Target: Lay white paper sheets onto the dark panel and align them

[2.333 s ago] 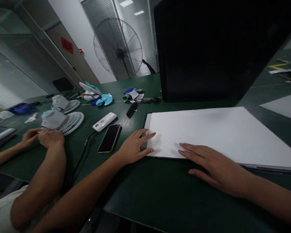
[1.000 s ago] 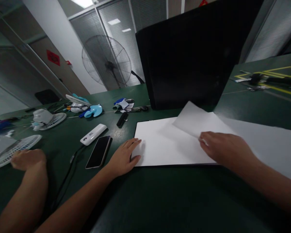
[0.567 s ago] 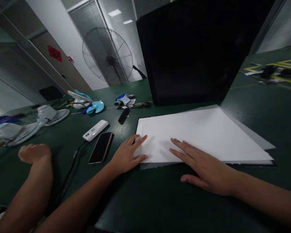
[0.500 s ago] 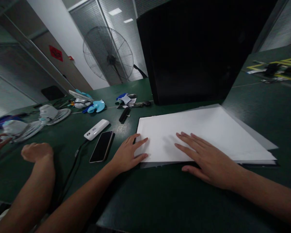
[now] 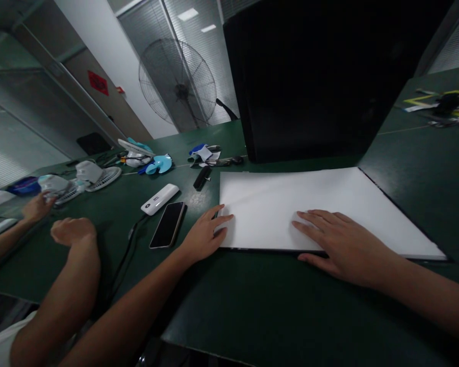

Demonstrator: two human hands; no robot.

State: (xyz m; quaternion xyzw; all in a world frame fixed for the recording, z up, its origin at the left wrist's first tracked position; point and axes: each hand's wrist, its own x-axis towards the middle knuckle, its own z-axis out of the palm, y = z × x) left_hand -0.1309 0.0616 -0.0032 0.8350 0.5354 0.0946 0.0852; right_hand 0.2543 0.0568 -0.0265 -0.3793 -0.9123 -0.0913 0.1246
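Note:
White sheets of paper lie flat on the green table, with a thin dark edge showing beneath them at the right and front. At their left edge, my left hand rests with its fingertips on the paper, fingers apart and nothing held. My right hand lies over the front edge, its fingers stretched flat on the sheets and its thumb off the edge. A large black panel stands upright just behind the paper.
Left of the paper are a phone, a white power bank with a black cable and a small black object. A co-worker's fist and another hand are farther left, near small fans. The green table's front edge runs below.
The sheets, fanned out at the right and front before, now lie evenly stacked. Both hands keep to the paper. The camera view has shifted slightly; the far-left hand shows more.

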